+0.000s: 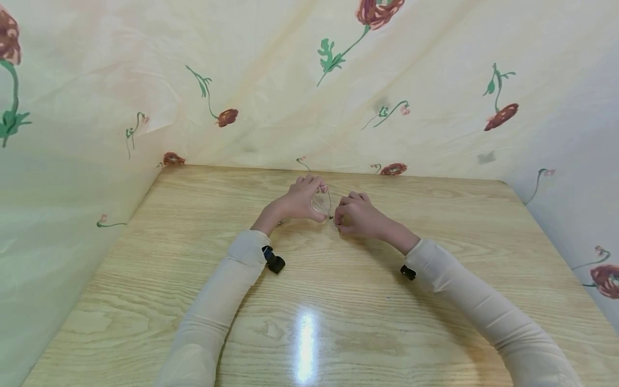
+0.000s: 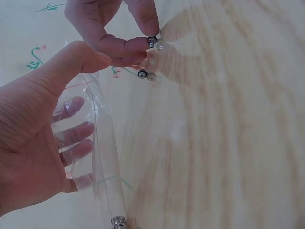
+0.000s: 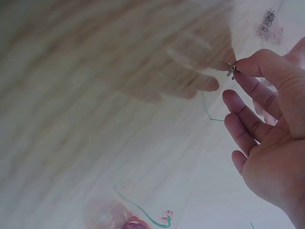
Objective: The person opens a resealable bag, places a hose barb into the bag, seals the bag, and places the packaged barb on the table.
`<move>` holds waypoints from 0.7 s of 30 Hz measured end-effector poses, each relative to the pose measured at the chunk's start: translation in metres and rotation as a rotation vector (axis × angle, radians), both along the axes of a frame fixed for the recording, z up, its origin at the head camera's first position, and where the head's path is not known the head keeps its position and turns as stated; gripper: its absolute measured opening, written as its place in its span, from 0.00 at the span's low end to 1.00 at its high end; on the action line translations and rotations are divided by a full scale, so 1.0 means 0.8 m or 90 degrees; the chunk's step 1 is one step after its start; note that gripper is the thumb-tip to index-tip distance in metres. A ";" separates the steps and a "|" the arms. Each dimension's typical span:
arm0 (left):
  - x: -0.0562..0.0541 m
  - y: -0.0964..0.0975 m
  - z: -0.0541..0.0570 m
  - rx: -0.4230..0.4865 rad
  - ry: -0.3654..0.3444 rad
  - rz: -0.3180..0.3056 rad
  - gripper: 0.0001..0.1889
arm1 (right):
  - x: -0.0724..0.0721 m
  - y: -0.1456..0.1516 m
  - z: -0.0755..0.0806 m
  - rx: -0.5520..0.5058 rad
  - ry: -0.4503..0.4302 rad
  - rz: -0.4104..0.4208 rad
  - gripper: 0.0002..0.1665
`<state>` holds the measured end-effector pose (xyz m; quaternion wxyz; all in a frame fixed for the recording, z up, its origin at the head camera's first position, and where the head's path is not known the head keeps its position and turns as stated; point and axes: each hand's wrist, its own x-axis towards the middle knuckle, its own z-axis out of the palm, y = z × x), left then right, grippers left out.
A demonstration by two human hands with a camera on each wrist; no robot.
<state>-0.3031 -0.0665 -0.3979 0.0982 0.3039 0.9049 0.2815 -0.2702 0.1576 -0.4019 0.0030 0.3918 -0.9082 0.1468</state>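
Note:
My left hand (image 1: 300,201) holds a clear plastic bag (image 2: 107,152), thumb to one side and the other fingers showing through the film. Several small metal fittings (image 2: 119,223) are gathered at the bag's lower end in the left wrist view. Just right of the bag, my right hand (image 1: 361,217) pinches one small metal fitting (image 2: 151,42) between thumb and index finger, its other fingers loosely bent. Close below that hand, another small fitting (image 2: 142,74) lies on the glossy table.
A wood-grain table (image 1: 338,333) extends around both hands, its surface reflecting them. Flower-printed cloth (image 1: 271,91) hangs along the back and both sides. A tiny speck (image 1: 388,298) lies on the tabletop near the right forearm. Black straps (image 1: 274,262) circle the wrists.

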 end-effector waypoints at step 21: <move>0.002 0.000 0.001 -0.003 -0.001 -0.006 0.29 | 0.002 0.001 0.001 -0.015 -0.007 -0.004 0.03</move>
